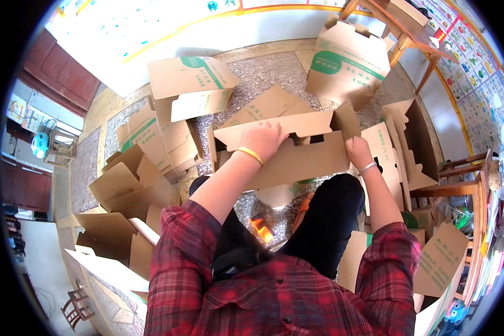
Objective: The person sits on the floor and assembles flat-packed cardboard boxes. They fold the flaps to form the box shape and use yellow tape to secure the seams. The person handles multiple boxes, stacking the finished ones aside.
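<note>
A brown cardboard box (297,159) with raised flaps stands before my knees, dark slots showing between its upper panels. My left hand (261,140), a yellow band at its wrist, curls its fingers over the upper flap (308,123). At the box's right end my right hand (359,152), wearing a bracelet, is closed at the edge of the side flap (347,119). Its fingertips are partly hidden. Behind the box lies a flat piece of cardboard (269,105).
Finished-looking boxes with green print stand ahead, one at left (193,73) and one at right (347,61). Open boxes (126,179) and folded cardboard crowd my left. More cardboard (417,145) stands at right beside a wooden chair (465,179). An orange object (261,229) lies between my feet.
</note>
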Motion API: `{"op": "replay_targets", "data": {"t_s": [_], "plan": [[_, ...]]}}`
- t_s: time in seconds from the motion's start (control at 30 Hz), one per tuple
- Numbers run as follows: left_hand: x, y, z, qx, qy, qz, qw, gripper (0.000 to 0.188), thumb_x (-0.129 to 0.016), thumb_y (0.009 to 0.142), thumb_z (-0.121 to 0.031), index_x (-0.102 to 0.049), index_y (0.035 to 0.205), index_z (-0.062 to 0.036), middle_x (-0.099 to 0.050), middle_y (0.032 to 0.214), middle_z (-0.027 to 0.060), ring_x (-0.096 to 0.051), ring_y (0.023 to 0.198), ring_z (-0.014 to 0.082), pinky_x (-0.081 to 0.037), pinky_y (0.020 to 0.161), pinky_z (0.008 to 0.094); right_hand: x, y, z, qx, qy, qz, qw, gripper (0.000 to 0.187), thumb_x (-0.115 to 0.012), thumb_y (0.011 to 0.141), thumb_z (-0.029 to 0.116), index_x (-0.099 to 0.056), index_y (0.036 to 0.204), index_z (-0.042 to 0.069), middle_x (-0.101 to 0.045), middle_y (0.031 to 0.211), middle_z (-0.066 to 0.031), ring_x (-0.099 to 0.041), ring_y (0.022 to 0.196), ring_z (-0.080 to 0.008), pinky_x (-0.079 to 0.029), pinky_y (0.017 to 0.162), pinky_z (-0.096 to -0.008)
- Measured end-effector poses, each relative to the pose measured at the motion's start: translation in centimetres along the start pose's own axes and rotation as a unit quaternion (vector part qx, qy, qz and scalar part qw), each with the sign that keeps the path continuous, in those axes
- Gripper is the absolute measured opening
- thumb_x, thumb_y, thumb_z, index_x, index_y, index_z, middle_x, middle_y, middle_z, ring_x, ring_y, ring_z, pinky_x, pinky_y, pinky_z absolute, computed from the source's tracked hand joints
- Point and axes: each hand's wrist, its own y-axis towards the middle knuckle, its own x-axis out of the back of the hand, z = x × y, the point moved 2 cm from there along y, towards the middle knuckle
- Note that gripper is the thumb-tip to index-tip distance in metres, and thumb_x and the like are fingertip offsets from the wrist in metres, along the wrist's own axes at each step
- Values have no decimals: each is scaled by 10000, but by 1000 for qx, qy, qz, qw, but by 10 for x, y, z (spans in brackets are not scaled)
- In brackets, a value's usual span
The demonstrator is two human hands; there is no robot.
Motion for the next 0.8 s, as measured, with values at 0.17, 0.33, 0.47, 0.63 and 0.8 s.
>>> {"op": "replay_targets", "data": {"t_s": [0.17,0.33,0.47,0.63,0.8], "plan": [[-54,-43,11,-84,46,-15,995,856,-535,797,-571,-264,1433,-67,-182,1506,151,-147,1399,320,-151,1113,509,-2,17,26,-107,161,64,979,387,-549,819,165,-482,1171,18,-446,1178,-289,-484,1088,-389,-423,894,-442],[-59,-50,7,-85,52,-5,995,844,-489,817,-600,-259,1438,-76,-118,1526,138,-93,1414,301,-94,1130,488,16,14,63,-123,118,126,977,573,-564,869,312,-392,1390,146,-213,1458,-271,-293,1314,-411,-266,1088,-413],[-51,-50,10,-90,40,0,995,792,-495,831,-565,-306,1418,-69,-162,1513,150,-118,1408,309,-120,1130,476,-7,12,39,-160,344,27,925,375,-590,854,186,-585,1220,104,-271,1448,-228,-332,1305,-373,-294,1079,-380],[8,-72,15,-192,-49,-29,980,535,-545,883,-293,-432,1348,-54,-318,1443,184,-229,1373,339,-185,1122,442,-19,8,38,-215,400,-47,890,283,-617,812,45,-680,1084,92,-336,1430,-179,-378,1293,-313,-340,1053,-346],[31,-114,91,-1,-163,-328,930,543,-537,874,-108,-350,1371,9,-296,1447,210,-286,1344,330,-220,1103,399,-23,5,31,-226,394,-53,889,291,-622,811,54,-675,1094,96,-347,1421,-178,-375,1296,-309,-340,1055,-348]]}}
